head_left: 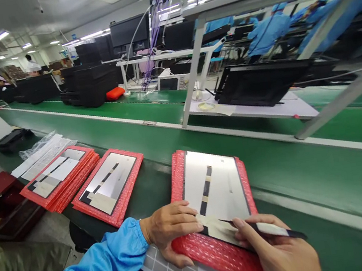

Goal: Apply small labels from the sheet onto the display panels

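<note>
In front of me a silver display panel (225, 183), with a black and tan ribbon cable (206, 189) down its back, lies on red bubble wrap (217, 255). My left hand (174, 226) rests across the panel's lower left corner, fingers stretched out on it and thumb over the wrap. Pinched in my right hand (276, 241) are white and black tweezers (273, 229). Their dark tip points at the cream strip (216, 226) along the panel's lower edge; whether it touches cannot be made out.
To the left are another panel (110, 178) on red wrap and a taller stack of wrapped panels (61, 172), with plastic bags (41, 150) behind. Beyond runs a green conveyor (103, 125). A metal frame (193, 74) and a black monitor (258, 84) stand across it. People in blue work farther back.
</note>
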{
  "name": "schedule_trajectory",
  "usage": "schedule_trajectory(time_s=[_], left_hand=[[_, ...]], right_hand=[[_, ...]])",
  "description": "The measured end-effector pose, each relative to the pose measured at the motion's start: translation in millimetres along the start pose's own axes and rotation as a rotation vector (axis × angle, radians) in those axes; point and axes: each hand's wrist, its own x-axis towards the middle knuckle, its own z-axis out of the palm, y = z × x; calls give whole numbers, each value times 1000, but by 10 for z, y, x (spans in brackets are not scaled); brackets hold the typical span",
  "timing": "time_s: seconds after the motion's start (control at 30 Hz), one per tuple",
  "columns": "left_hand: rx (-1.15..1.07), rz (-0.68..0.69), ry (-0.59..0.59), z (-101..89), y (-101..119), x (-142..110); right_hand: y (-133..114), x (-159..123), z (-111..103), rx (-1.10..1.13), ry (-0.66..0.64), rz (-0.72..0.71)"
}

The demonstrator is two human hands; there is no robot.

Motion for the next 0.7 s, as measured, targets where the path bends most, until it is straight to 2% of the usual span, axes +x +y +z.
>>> schedule_trajectory(time_s=[0.13,0.3,0.5,0.7], left_hand=[[-63,-52,-36,-117,109,64],[-93,-58,-135,-132,88,4],[-50,-117,-305,-214,175,144],[-29,-216,-421,-250,257,298]], right_hand=[[11,-77,57,140,-12,-60],[-1,-108,105,318,-9,-33],[-24,-137,104,356,-37,-29],[-38,-136,102,353,-51,-27]])
